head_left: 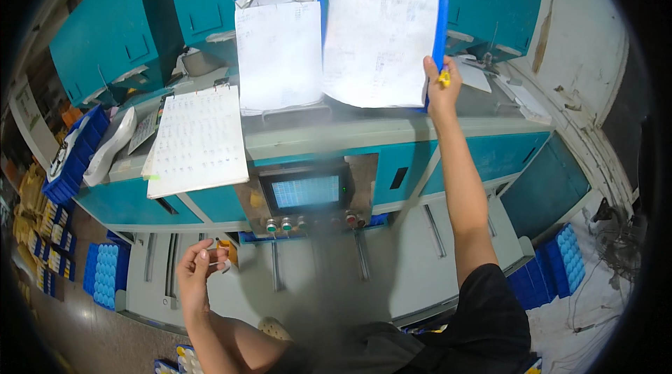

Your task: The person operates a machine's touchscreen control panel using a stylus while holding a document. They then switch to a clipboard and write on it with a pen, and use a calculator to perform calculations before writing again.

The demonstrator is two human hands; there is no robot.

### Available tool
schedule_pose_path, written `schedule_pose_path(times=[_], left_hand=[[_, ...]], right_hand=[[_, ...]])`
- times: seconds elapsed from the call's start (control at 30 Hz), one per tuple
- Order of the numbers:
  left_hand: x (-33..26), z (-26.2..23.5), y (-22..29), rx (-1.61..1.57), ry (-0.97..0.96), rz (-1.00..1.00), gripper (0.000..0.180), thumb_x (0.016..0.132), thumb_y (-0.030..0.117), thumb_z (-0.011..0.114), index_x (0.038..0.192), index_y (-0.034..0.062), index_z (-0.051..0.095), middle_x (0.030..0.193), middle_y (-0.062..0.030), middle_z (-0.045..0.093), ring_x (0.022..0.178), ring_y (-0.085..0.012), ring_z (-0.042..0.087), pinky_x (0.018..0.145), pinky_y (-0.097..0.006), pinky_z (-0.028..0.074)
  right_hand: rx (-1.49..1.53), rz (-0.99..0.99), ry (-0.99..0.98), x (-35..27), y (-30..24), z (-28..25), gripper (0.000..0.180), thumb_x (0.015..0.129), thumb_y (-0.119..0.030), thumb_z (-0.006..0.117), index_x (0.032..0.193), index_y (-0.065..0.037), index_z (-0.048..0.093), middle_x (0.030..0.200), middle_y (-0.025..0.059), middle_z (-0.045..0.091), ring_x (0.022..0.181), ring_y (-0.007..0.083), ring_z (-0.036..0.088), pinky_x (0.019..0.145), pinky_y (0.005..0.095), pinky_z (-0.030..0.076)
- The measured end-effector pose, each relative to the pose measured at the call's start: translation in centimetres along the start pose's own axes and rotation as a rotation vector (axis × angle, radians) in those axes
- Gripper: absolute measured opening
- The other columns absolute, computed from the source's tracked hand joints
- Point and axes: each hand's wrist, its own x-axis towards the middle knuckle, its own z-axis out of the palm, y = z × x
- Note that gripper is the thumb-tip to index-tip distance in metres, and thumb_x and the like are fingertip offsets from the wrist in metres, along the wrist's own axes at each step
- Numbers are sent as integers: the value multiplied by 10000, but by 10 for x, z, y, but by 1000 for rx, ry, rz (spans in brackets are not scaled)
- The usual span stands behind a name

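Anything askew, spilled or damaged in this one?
The white paper pad at left looks askew: it lies at a slant, its lower end apparently overhanging the counter. The white wall at right bears a brown streak, possibly a stain. The blue clipboard in the right hand looks ordinary; I see no spill.

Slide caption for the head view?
Right hand grips a blue clipboard beyond a lit control screen; left hand hovers loosely curled.

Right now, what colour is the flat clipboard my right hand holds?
The flat clipboard in your right hand is blue, best seen in the head view.
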Motion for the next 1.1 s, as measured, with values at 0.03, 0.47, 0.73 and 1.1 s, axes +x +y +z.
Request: schedule_pose_path(times=[0.03,0.47,0.73,1.1], left_hand=[[-4,2,3,43,42,-35,379,1055,315,606,1269,4,641,1044,-120,735,984,-198,719,849,-345,587],[-179,-53,-46,-939,-62,405,1138,848,843,560,1557,-25,366,1534,-198,494,1338,-327,553,1090,-448,493],[-257,-29,-83,-280,996,-65,458,906,43,786,1305,-85,603,1197,-180,708,1060,-229,679,984,-381,512],[-242,-28,-83,-240,949,-40,440,934,68,761,1297,-106,583,1212,-173,701,1065,-208,671,954,-347,521]], right_hand=[[15,66,-41,-8,-26,-2,217,937,-139,787,1058,-5,667,917,1,657,837,77,566,752,248,473],[143,667,-1183,-372,-142,2,229,957,-224,767,1055,-79,620,902,-30,578,810,69,526,741,215,431],[224,509,-1385,-433,-139,27,490,1055,-358,617,1400,-16,553,1174,117,621,1021,168,608,880,303,508],[674,539,-1381,-514,-183,118,165,915,-34,740,971,-36,585,816,85,659,714,110,656,635,274,519]])
